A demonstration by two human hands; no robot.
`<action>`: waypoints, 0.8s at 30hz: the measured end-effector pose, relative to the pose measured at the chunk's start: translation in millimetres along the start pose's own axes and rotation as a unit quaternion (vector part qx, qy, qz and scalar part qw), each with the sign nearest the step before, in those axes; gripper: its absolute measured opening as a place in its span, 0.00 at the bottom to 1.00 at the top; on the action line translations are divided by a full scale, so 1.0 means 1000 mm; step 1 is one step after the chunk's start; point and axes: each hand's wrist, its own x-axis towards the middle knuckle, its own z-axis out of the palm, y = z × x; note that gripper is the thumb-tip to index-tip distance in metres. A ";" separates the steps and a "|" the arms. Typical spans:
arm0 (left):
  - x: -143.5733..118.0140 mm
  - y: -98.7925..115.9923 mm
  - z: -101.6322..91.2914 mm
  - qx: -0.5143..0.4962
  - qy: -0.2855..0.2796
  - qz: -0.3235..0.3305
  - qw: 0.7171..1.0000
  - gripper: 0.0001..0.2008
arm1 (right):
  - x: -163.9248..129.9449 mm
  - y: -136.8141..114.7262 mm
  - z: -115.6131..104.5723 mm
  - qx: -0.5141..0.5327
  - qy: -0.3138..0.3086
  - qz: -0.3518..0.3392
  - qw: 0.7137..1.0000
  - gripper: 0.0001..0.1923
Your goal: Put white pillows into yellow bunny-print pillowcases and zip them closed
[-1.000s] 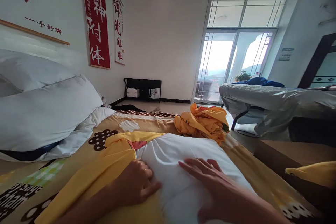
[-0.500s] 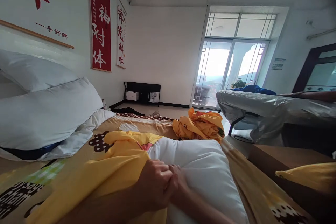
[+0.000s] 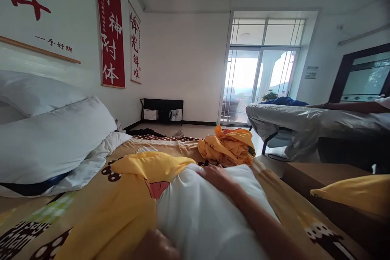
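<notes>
A white pillow (image 3: 195,219) lies in front of me with its left part inside a yellow pillowcase (image 3: 112,211) that has a pink patch near its opening. My right hand (image 3: 217,176) grips the pillow's far edge, close to the mouth of the case, and the pillow dips under it. At the bottom of the view, my left hand (image 3: 158,245) is at the near edge of the pillowcase, beside the pillow. It is blurred and partly cut off, so its fingers cannot be made out.
White pillows (image 3: 55,138) are stacked at the left against the wall. A crumpled orange-yellow cloth (image 3: 227,146) lies at the bed's far edge. To the right are a cardboard box (image 3: 323,174), a yellow cushion (image 3: 356,193) and a plastic-covered table (image 3: 280,115) with another person's arm (image 3: 350,107) on it.
My hands were together at the case opening and are now apart. The left has come down toward me, the right has moved to the pillow's far edge. The view has shifted slightly right.
</notes>
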 end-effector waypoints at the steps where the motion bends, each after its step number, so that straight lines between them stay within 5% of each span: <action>1: 0.003 0.002 -0.010 0.003 0.011 -0.026 1.000 0.15 | -0.001 -0.002 0.013 -0.025 -0.012 0.002 1.000 0.21; 5: 0.038 0.000 -0.052 0.082 0.078 -0.136 0.984 0.12 | -0.013 -0.015 0.029 -0.015 -0.025 0.031 0.999 0.24; 7: 0.064 -0.005 -0.067 0.151 0.073 -0.150 0.974 0.21 | -0.019 -0.020 0.018 0.003 -0.034 0.048 0.998 0.24; 12: 0.115 -0.013 -0.086 0.272 0.061 -0.183 0.943 0.20 | -0.040 -0.030 -0.018 0.007 -0.029 0.032 0.999 0.19; 15: 0.132 -0.004 -0.089 0.255 0.063 -0.164 0.951 0.21 | -0.052 -0.043 -0.033 -0.013 -0.052 0.010 0.999 0.15; 20: 0.155 0.018 -0.099 0.184 0.060 -0.145 0.970 0.11 | -0.060 -0.084 -0.049 -0.014 0.021 -0.048 0.999 0.12; 24: 0.160 0.034 -0.111 0.145 0.111 -0.148 0.972 0.11 | -0.050 -0.114 -0.047 -0.026 0.031 -0.090 0.995 0.13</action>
